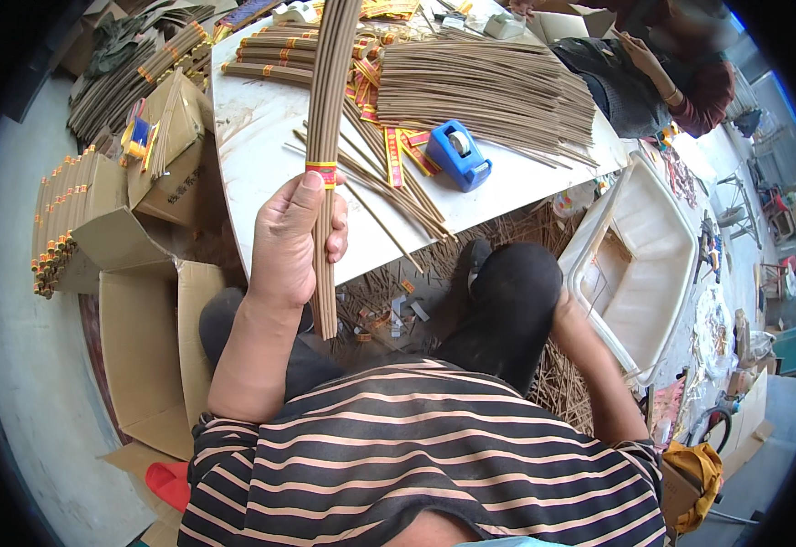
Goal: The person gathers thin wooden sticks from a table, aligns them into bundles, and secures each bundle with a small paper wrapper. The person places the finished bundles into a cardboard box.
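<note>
Left hand: the left hand [290,244] is raised over the near edge of the white table [252,137]; its fingers are wrapped tight around one bundle, and the thumb presses on the paper band.
Held bundle: one long, thin bundle of brown incense sticks with a red and yellow paper band [327,118] stands almost upright in this hand, and its lower end hangs below the table edge.
Right hand: the right forearm goes down behind the knee in black trousers [516,292]; the hand is hidden, so I cannot tell how its fingers are.
Tape dispenser: one blue plastic tape dispenser [458,153] lies on the table, just right of the held bundle.
Loose sticks: one wide heap of unbanded brown sticks [489,91] lies behind the dispenser.
Banded bundles: about four finished bundles [270,55] lie at the far left of the table.
Tub: one white plastic tub [653,246] stands at the right.
Cardboard boxes: several open brown cardboard boxes [143,310] stand at the left.
</note>
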{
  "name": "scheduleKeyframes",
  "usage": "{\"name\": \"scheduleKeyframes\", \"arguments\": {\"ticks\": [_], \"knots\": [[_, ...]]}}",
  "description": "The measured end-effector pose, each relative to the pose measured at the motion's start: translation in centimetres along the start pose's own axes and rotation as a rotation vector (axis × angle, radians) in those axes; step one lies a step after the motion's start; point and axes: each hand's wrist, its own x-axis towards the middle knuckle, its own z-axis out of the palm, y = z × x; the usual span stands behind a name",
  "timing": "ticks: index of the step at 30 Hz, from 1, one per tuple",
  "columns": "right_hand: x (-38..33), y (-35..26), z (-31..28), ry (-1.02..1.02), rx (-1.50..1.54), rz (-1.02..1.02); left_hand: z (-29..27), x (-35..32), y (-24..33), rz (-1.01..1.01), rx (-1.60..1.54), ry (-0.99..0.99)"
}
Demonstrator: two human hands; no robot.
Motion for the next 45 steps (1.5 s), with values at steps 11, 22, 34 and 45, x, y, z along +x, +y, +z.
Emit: {"name": "scheduleKeyframes", "arguments": {"ticks": [11,22,34,45], "knots": [[1.7,-2.0,-0.5,0.565,0.590,-0.272,2.4,3.4,-0.9,-0.087,0.020,-0.046],[7.4,-3.1,-7.7,0.853,0.813,-0.229,4.4,7.9,-3.3,-0.267,-0.093,-0.099],[14.6,-9.7,-14.2,0.074,1.274,-0.181,3.6,17.6,-9.0,-0.523,-0.023,-0.051],[14.5,-9.8,-12.8,0.025,1.736,-0.229,4.6,18.0,-9.5,-0.491,0.174,0.029]]}}
